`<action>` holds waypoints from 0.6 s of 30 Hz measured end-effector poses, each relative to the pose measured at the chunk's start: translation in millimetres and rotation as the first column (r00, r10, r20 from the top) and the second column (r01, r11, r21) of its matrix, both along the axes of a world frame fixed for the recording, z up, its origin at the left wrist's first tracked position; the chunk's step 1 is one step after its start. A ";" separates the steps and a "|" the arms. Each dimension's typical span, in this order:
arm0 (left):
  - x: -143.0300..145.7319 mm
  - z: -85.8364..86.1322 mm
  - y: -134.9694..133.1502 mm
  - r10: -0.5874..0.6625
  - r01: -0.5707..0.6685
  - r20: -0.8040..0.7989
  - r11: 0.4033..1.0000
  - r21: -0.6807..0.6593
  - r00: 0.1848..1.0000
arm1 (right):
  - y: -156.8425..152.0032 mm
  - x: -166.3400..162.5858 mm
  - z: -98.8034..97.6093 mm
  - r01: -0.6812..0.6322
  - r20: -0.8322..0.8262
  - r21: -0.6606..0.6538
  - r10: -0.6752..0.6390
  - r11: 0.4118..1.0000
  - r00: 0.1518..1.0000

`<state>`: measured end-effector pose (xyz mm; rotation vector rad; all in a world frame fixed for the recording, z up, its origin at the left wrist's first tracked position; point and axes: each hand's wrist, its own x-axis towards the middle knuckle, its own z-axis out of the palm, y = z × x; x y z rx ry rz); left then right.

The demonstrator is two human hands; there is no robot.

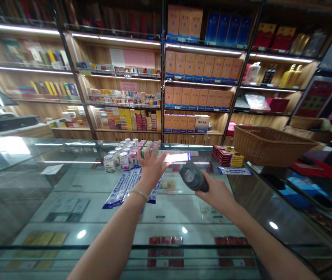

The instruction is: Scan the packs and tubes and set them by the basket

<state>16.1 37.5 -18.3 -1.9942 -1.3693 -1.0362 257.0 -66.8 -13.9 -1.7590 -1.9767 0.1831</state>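
Note:
My left hand [151, 165] is over the glass counter [81, 190], its fingers spread. Its thumb side is by the left end of a brightly lit blue-and-white packet [179, 157]; whether they touch, I cannot tell. My right hand [217, 194] grips a dark grey handheld barcode scanner [192, 177] just right of that packet. Several long blue-and-white packets [122, 188] lie side by side below my left hand, partly covered by it. Behind them stand small clear-lidded jars [123, 160] and pink and green containers [147, 146], partly hidden by my fingers.
To the right, a stack of red and yellow packs [227, 156] sits behind another blue-and-white packet [234, 171]. A wicker basket [271, 146] stands beside it. White paper [52, 169] lies at left. Lit shelves with orange boxes [202, 68] line the back wall.

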 end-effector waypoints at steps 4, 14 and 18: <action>0.9 0.4 -1.7 0.004 -0.004 -0.001 1.000 0.007 1.000 | -0.3 -0.5 -0.5 0.018 -0.008 0.020 -0.018 1.000 1.000; 0.3 3.2 -0.2 -0.015 0.014 0.022 1.000 0.005 1.000 | 6.0 6.4 0.8 0.014 0.153 0.142 -0.036 0.990 0.988; 0.1 4.6 -1.1 -0.038 0.038 0.032 0.999 0.000 0.999 | 10.1 4.1 -16.1 -0.173 0.334 0.312 0.063 0.934 0.941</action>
